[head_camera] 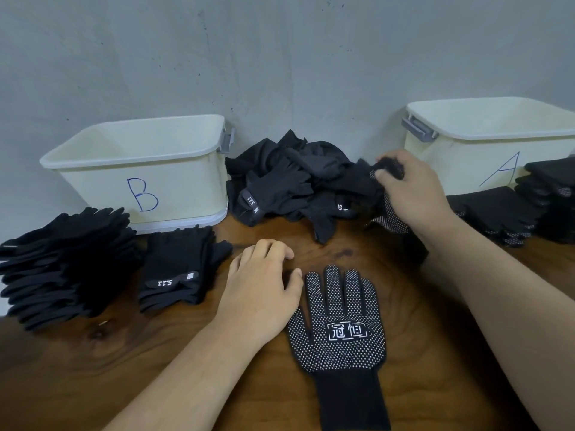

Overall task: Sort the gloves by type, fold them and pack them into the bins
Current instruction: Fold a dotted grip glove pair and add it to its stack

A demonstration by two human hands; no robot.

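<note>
pinching a held dotted glove [393, 222] at the edge of the loose pile [289, 181], the right hand [410, 194] has its fingers [381, 173] curled round a bunched fold of fabric. the left hand [264, 284] rests on the tabletop [155, 353], loosely bent and holding nothing, just beside a flat dotted glove [339, 325] whose cuff points toward the person.

these knit gloves look light and limp. one will likely sag and drag its neighbours along, so a grip at the cuff or across the palm seems surest, and the rubbery dots should resist slipping.

counted: two bins, bin b [140, 169] left and bin a [485, 144] right. by bin b sit a tall plain stack [68, 259] and a labelled plain stack [177, 269]. by bin a sit a low dotted stack [497, 213] and a tall dotted stack [553, 188]. one glove lies flat and one is held. the pile is too tangled to count.
</note>
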